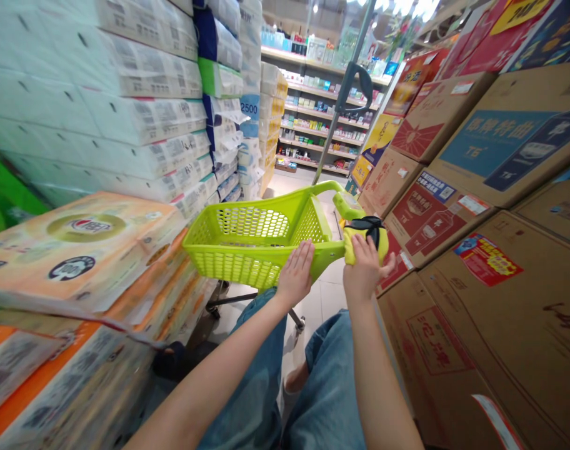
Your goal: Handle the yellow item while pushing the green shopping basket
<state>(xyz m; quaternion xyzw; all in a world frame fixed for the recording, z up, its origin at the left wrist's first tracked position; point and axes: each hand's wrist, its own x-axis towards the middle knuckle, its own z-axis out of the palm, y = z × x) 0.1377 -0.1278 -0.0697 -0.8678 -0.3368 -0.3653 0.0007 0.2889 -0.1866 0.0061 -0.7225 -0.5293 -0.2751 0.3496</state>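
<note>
A lime-green plastic shopping cart (238, 258) with perforated basket walls stands sideways in front of my legs. No goods show inside its basket. My left hand (297, 269) lies on the near side rim, its fingers stretched out flat against the plastic. At the handle end, my right hand (364, 269) holds a bunched yellow cloth (382, 241) with a black part on top. The cloth is pressed against the cart by the green handle (348, 205). My right fingertips rest over it, and its underside is hidden.
Stacked tissue packs (163, 125) wall the left side, with orange packs (79, 234) nearer me. Cardboard cartons (482, 275) rise close on the right. A grey pole with a dark handle (357, 87) stands beyond the cart, before shelves (322, 97) of small boxes.
</note>
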